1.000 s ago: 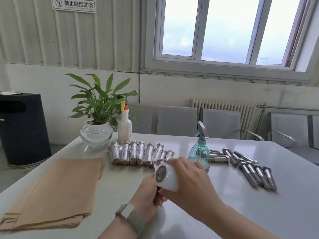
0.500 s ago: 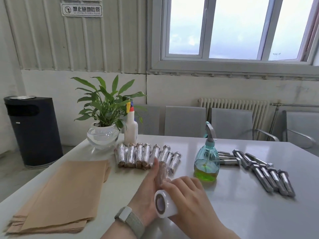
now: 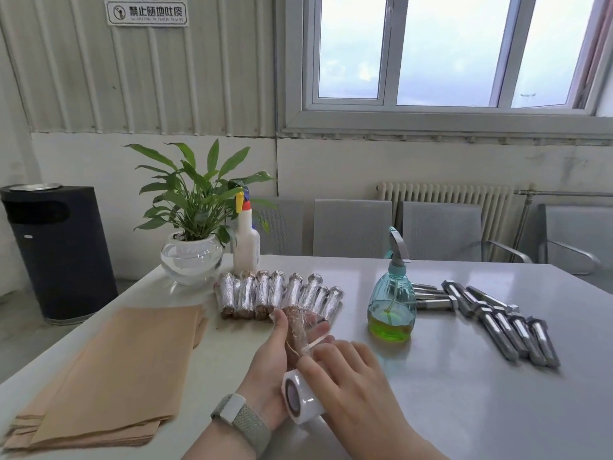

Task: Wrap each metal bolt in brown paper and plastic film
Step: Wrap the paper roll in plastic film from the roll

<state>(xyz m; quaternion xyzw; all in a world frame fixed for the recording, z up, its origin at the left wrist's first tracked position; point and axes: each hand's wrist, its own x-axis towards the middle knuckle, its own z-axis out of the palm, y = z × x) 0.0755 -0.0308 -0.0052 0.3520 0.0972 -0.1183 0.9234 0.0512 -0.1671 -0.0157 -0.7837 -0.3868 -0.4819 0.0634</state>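
The left hand [image 3: 270, 363] curls around a paper-wrapped bolt [image 3: 295, 330] while the right hand [image 3: 348, 390] grips a film roll [image 3: 300, 401] just beside it.

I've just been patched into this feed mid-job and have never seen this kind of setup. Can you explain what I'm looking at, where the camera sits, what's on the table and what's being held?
There is no machine here: a person works with bare hands, and the single camera is worn on their head, looking forward and down.

The left hand holds a paper-wrapped bolt, while the right hand grips a roll of plastic film; a strip of film runs from the roll to the bolt.

On the white table lie a stack of brown paper at the left, a row of finished wrapped bolts behind the hands, and bare metal bolts at the right. A teal spray bottle, a white spray bottle and a potted plant also stand there.
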